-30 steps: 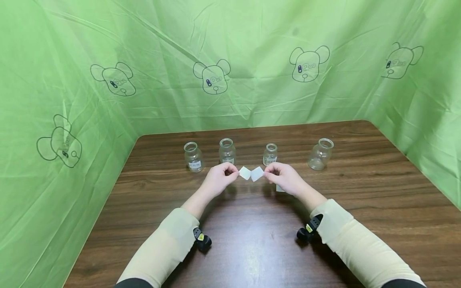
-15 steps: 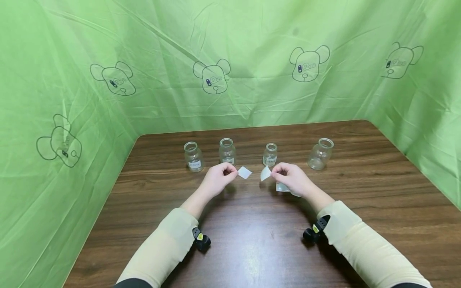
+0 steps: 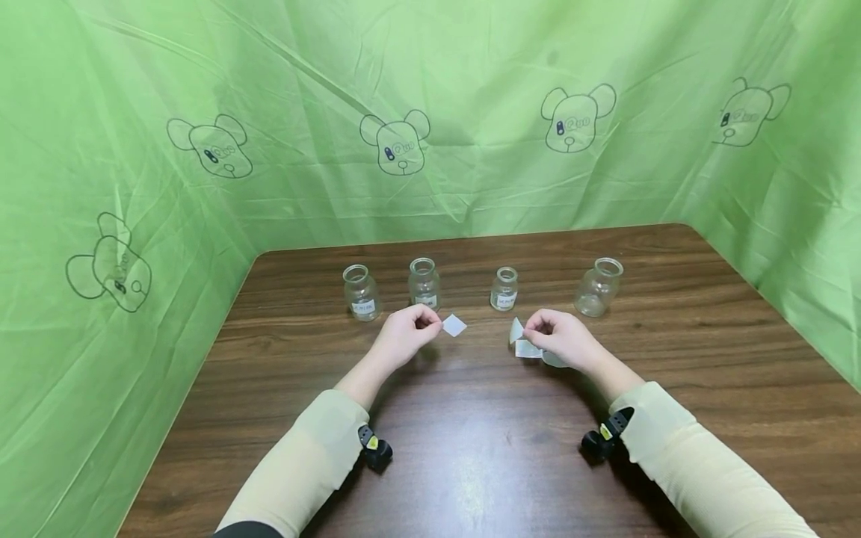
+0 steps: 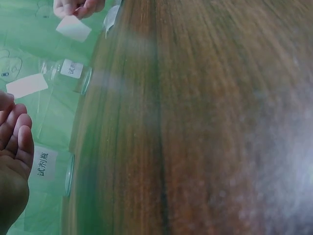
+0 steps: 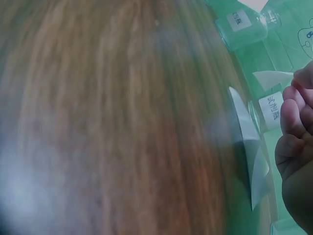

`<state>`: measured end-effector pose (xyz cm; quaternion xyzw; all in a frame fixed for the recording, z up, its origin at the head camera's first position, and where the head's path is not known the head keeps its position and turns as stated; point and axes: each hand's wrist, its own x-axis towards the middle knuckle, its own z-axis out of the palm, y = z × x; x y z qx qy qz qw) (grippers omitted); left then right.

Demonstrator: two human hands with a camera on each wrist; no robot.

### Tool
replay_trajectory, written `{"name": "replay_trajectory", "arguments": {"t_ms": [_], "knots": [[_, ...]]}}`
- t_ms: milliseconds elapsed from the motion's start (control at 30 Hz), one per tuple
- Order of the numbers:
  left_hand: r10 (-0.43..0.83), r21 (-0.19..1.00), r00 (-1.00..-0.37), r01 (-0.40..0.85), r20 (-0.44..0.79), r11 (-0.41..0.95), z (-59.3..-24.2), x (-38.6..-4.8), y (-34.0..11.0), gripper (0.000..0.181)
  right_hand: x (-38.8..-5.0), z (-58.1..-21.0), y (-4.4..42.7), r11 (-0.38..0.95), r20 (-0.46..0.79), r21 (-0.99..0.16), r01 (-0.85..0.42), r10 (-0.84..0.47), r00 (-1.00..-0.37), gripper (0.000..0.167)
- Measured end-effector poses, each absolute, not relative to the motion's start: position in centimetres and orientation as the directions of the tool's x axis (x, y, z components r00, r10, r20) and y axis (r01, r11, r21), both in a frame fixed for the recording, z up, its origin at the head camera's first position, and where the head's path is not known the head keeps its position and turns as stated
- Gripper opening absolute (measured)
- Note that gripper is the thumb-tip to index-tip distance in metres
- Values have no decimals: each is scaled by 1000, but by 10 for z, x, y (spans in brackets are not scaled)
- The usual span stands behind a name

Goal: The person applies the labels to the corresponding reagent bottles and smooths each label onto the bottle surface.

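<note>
My left hand (image 3: 403, 334) pinches a small white square label (image 3: 454, 325) by one corner, raised over the table. Between thumb and fingers, my right hand (image 3: 561, 338) holds a thin, curved whitish paper piece (image 3: 516, 330) that looks like label backing. Just under that hand lie a flat white paper square (image 3: 528, 350) and another curled paper piece (image 3: 554, 360), partly hidden by it. Both raised pieces also show in the left wrist view, the label (image 4: 27, 86) near and the right hand's paper (image 4: 74, 28) farther off. The two hands are apart.
Clear glass bottles stand in a row at the back: a labelled bottle (image 3: 362, 293) on the left, another labelled bottle (image 3: 424, 281), a smaller labelled bottle (image 3: 504, 290), and an unlabelled bottle (image 3: 599, 288) on the right. Green cloth (image 3: 471, 187) surrounds the wooden table (image 3: 464, 448).
My right hand has moved right and slightly nearer, carrying its paper piece away from the left hand's label. The paper pieces under it have come into sight. The left hand has barely shifted.
</note>
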<state>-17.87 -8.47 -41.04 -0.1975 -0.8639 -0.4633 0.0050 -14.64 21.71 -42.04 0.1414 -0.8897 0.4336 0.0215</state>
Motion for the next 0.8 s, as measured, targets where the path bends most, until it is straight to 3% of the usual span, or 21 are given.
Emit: {"name": "replay_trajectory", "arguments": {"t_ms": [467, 800], "knots": [[353, 791, -917, 353, 187, 499, -412, -178, -82, 4, -143, -428, 230, 603, 145, -747, -279, -262, -954, 11], [360, 793, -915, 355, 184, 496, -411, -179, -84, 3, -141, -425, 237, 618, 121, -746, -249, -243, -963, 3]]}}
